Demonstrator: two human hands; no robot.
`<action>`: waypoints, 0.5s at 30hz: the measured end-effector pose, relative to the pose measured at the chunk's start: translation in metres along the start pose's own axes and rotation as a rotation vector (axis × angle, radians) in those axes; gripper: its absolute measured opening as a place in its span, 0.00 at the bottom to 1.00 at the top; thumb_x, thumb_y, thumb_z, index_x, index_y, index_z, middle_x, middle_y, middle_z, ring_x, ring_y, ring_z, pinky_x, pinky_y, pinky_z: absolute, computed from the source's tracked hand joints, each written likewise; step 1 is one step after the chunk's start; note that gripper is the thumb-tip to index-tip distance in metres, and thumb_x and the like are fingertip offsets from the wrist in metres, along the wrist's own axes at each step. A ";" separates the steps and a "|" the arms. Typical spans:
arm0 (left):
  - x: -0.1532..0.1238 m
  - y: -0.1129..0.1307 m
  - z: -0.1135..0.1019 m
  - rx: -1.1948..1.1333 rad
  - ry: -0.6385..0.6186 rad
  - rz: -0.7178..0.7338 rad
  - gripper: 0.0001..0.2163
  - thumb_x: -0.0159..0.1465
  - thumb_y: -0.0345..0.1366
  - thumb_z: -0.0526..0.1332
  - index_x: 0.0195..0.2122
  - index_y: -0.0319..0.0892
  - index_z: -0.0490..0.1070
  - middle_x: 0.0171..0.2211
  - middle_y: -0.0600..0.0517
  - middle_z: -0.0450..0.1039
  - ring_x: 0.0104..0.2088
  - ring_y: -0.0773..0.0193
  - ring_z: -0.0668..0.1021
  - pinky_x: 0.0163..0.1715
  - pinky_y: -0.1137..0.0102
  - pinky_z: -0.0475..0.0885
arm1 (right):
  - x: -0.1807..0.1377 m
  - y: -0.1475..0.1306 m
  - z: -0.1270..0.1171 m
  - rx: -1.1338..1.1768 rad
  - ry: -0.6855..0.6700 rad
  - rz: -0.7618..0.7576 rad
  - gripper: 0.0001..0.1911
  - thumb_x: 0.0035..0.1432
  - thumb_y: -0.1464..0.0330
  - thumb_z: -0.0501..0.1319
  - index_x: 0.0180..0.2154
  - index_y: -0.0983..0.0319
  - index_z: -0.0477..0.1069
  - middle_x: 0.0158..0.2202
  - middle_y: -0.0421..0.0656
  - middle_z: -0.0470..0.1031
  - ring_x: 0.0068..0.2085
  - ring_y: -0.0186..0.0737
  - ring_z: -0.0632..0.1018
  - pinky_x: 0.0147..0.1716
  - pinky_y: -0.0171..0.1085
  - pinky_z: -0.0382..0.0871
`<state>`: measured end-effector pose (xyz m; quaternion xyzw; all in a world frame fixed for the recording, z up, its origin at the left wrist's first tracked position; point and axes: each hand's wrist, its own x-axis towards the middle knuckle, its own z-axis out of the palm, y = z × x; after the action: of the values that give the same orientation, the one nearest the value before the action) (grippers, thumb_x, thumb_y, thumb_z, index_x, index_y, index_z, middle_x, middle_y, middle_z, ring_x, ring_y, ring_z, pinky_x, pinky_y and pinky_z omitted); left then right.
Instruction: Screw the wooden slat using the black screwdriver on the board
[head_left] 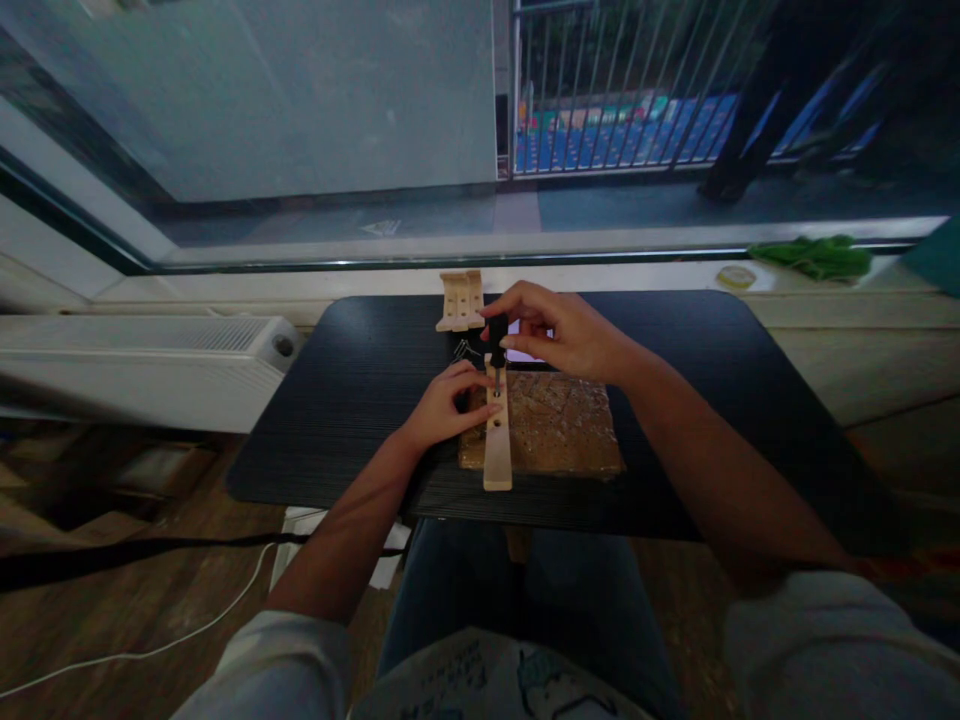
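Note:
My right hand point(551, 330) grips the black handle of a screwdriver point(497, 335), which stands upright with its shaft pointing down at a hole in a pale wooden piece point(498, 455). My left hand point(448, 404) pinches that wooden piece between finger and thumb near the holes. Beneath the piece lies a brown board point(562, 425) that looks wrapped in clear plastic. Several small metal screws point(465, 350) sit just beyond my left hand. Whether the screwdriver tip touches a screw is too small to tell.
Similar wooden pieces point(461, 300) stand together at the back of the black table point(360, 400). A lit screen point(525, 345) lies partly behind my right hand. On the windowsill are a tape roll point(736, 277) and a green leafy bundle point(814, 257). A radiator point(150, 365) is at left.

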<state>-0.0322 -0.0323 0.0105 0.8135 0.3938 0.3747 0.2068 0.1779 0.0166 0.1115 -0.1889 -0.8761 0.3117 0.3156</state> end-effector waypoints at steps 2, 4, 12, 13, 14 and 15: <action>0.000 0.000 0.000 -0.007 -0.003 -0.001 0.12 0.59 0.41 0.65 0.41 0.41 0.75 0.35 0.50 0.69 0.37 0.62 0.73 0.36 0.68 0.70 | 0.000 0.000 0.000 -0.011 0.004 -0.011 0.17 0.58 0.73 0.60 0.50 0.65 0.68 0.33 0.38 0.71 0.24 0.25 0.65 0.25 0.30 0.57; 0.000 0.000 0.000 -0.004 -0.001 -0.002 0.12 0.59 0.41 0.65 0.42 0.41 0.76 0.34 0.50 0.69 0.35 0.63 0.73 0.34 0.69 0.70 | 0.001 0.000 0.000 -0.027 0.011 -0.017 0.17 0.58 0.73 0.60 0.50 0.65 0.68 0.33 0.37 0.70 0.23 0.24 0.64 0.25 0.30 0.56; -0.001 -0.001 0.000 -0.001 0.018 0.024 0.12 0.59 0.40 0.65 0.41 0.40 0.76 0.33 0.50 0.67 0.32 0.64 0.71 0.33 0.69 0.69 | 0.001 0.000 0.001 -0.073 0.041 -0.023 0.16 0.57 0.69 0.63 0.48 0.65 0.68 0.29 0.36 0.68 0.23 0.25 0.64 0.25 0.30 0.56; -0.001 -0.001 0.000 -0.004 0.019 0.024 0.12 0.59 0.40 0.65 0.41 0.40 0.76 0.33 0.50 0.67 0.33 0.64 0.72 0.33 0.69 0.69 | 0.002 0.000 0.001 -0.078 0.045 -0.024 0.16 0.57 0.70 0.63 0.47 0.66 0.68 0.29 0.36 0.68 0.23 0.25 0.64 0.25 0.30 0.56; -0.001 -0.001 0.000 -0.006 0.017 0.021 0.12 0.59 0.40 0.65 0.41 0.40 0.76 0.34 0.50 0.67 0.33 0.64 0.72 0.33 0.69 0.69 | 0.002 0.001 0.001 -0.080 0.050 -0.023 0.16 0.57 0.70 0.63 0.47 0.66 0.68 0.29 0.35 0.68 0.23 0.25 0.63 0.25 0.30 0.56; -0.001 -0.001 0.000 -0.008 0.017 0.016 0.12 0.59 0.41 0.65 0.41 0.40 0.76 0.34 0.50 0.67 0.33 0.64 0.72 0.34 0.69 0.69 | 0.002 0.001 0.001 -0.077 0.055 -0.022 0.16 0.56 0.69 0.64 0.46 0.66 0.68 0.29 0.35 0.67 0.22 0.24 0.63 0.24 0.30 0.55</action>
<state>-0.0329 -0.0324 0.0093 0.8126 0.3876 0.3845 0.2037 0.1756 0.0176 0.1110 -0.1996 -0.8805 0.2690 0.3353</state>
